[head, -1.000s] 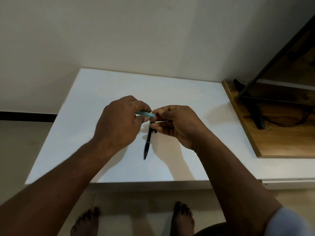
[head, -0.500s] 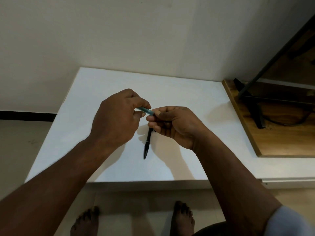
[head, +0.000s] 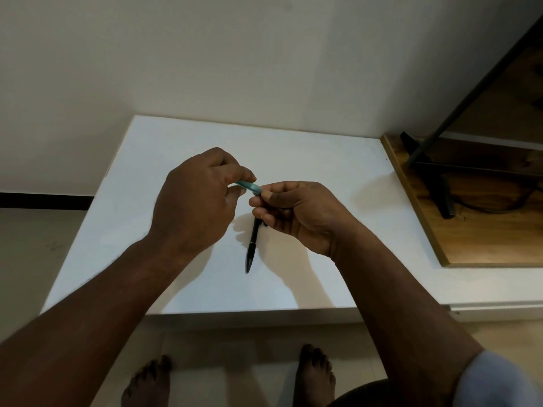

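Together, L hand (head: 197, 201) & R hand (head: 299, 212) pinch slim teal pen (head: 249, 187) above tapered black pen (head: 252, 251).

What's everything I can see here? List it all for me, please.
teal pen: one, teal, held in the air above the table, each end pinched in the fingers of one hand
black pen: one, black, lying on the table, its far end hidden under the right hand
table: one, white, against the wall
wooden board: one, brown, at the table's right end
stand: one, black, resting on the wooden board
left hand: one, grips the teal pen's left end
right hand: one, pinches the teal pen's right end
bare feet: two, on the floor below the table edge
sleeve: one, pale, on the right arm
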A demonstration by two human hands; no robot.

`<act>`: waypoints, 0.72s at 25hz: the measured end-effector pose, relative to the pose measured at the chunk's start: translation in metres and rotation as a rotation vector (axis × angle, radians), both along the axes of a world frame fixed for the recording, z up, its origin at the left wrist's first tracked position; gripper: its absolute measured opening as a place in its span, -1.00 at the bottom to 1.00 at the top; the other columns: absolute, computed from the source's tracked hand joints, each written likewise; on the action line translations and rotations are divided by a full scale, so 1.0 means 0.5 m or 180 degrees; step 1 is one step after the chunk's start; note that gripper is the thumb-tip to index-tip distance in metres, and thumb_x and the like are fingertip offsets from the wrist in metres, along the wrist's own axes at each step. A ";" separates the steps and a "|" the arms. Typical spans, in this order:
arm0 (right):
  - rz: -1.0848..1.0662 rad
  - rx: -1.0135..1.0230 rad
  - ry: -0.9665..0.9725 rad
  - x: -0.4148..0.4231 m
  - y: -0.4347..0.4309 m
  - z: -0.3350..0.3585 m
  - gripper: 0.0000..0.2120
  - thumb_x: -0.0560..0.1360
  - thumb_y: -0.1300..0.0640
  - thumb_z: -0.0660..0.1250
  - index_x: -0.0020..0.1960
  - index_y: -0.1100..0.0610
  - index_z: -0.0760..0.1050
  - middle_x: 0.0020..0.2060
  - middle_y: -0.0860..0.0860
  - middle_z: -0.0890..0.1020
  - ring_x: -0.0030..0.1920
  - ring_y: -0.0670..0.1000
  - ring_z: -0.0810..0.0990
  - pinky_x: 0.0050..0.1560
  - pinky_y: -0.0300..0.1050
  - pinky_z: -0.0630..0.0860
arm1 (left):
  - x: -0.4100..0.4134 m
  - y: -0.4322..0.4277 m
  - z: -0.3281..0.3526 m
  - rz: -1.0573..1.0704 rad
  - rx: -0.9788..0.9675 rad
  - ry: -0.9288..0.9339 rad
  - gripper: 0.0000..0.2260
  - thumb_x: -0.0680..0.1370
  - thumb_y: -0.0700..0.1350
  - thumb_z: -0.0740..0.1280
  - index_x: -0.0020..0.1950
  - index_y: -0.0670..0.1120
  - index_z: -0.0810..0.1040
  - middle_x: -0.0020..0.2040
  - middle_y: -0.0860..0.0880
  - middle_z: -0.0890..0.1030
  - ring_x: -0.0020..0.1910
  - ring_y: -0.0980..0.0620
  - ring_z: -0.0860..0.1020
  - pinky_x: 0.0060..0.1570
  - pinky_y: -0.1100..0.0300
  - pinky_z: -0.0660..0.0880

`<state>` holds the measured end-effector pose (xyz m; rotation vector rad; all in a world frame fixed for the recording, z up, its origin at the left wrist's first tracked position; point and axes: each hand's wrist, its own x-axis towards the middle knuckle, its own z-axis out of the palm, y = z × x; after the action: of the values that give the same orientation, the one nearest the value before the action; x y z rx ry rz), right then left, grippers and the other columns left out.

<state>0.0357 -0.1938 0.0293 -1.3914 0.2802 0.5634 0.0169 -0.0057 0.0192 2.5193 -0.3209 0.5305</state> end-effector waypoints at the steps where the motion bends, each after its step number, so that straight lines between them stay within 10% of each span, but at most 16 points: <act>1: -0.0005 0.0012 -0.0003 0.000 -0.001 -0.001 -0.85 0.67 0.35 0.31 0.07 0.29 0.68 -0.13 0.15 0.78 -0.24 0.01 0.76 -0.22 -0.22 0.68 | 0.000 0.000 -0.001 0.0010 -0.0011 0.0006 -0.79 0.52 -0.21 0.51 0.12 -0.02 0.76 0.02 0.01 0.70 -0.15 0.02 0.61 -0.09 0.20 0.46; 18: -0.0248 -0.0926 -0.0978 -0.004 0.001 0.009 -0.85 0.57 0.11 0.54 -0.07 0.20 0.68 -0.25 0.07 0.79 -0.30 0.03 0.77 -0.30 -0.18 0.65 | 0.007 -0.008 -0.023 0.0362 -0.1434 0.1072 -0.87 0.49 -0.04 0.56 0.00 0.16 0.74 -0.16 0.24 0.70 -0.18 0.21 0.64 -0.23 0.29 0.46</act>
<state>0.0339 -0.1935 0.0336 -1.7165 0.1708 0.2434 0.0204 -0.0099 0.0076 2.1415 0.0655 0.1836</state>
